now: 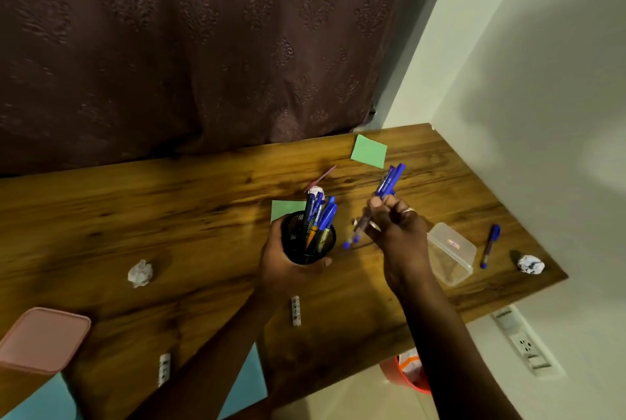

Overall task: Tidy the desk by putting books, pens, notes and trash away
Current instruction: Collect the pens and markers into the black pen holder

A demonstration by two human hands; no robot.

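My left hand (283, 263) grips a black mesh pen holder (307, 240) just above the wooden desk (169, 216); several blue pens (320, 216) stand in it. To its right, my right hand (396, 233) holds a small bunch of blue pens (389, 182), tips pointing down and left. Another blue pen (489, 245) lies near the desk's right end. Two green sticky notes (368, 151) (283, 208) lie behind the holder, and a pink note (321, 177) stands between them. Crumpled paper balls lie at left (140, 273) and far right (530, 264).
A clear plastic box (452, 253) sits right of my right hand. A pink lid (40, 340) is at the front left corner. Two small white erasers (295, 310) (164, 368) lie near the front edge. A red bin (411, 374) stands below the desk. Curtain behind, wall at right.
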